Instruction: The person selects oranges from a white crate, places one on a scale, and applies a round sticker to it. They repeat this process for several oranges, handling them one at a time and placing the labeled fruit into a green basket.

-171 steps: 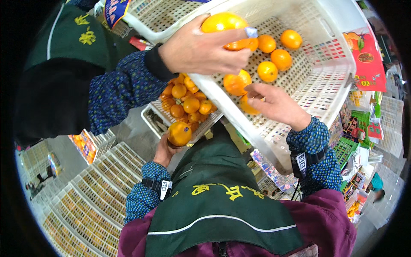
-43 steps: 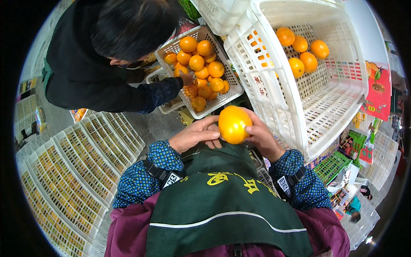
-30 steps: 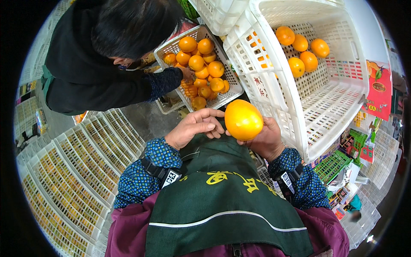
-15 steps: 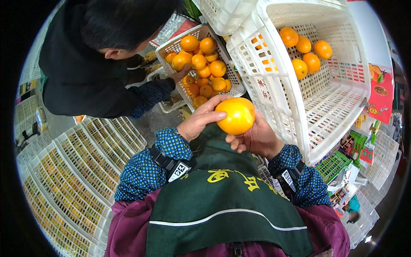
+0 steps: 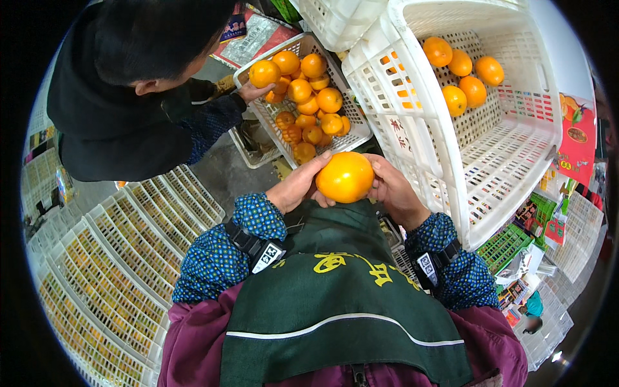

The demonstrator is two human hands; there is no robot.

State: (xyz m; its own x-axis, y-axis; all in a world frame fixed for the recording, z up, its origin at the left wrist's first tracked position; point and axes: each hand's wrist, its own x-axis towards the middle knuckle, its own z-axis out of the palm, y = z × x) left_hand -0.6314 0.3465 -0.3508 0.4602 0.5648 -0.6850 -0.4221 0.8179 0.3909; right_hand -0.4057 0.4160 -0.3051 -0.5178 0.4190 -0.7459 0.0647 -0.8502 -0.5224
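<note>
A large glossy orange (image 5: 345, 177) is held between my two hands, in front of my dark green apron (image 5: 335, 226). My left hand (image 5: 299, 184) grips its left side, the thumb near the top and the fingers partly hidden beneath. On the other side my right hand (image 5: 394, 191) closes round the fruit, its fingertips mostly behind it. Just beyond stands a white basket (image 5: 361, 134) heaped with oranges (image 5: 300, 91). To the right a big white crate (image 5: 459, 213) leans with its mouth toward me, and several oranges (image 5: 472, 91) lie inside it.
At the left a person in black (image 5: 122, 129) leans over the basket, one hand (image 5: 251, 90) holding an orange. Stacked white crates (image 5: 122, 258) full of fruit fill the lower left. Green crates (image 5: 506, 248) and a red printed box (image 5: 576, 145) stand at the right.
The orange has turned between my hands and shifted slightly left and down. My right thumb has come up onto its side. The other person's hand has lifted an orange from the basket, moving left.
</note>
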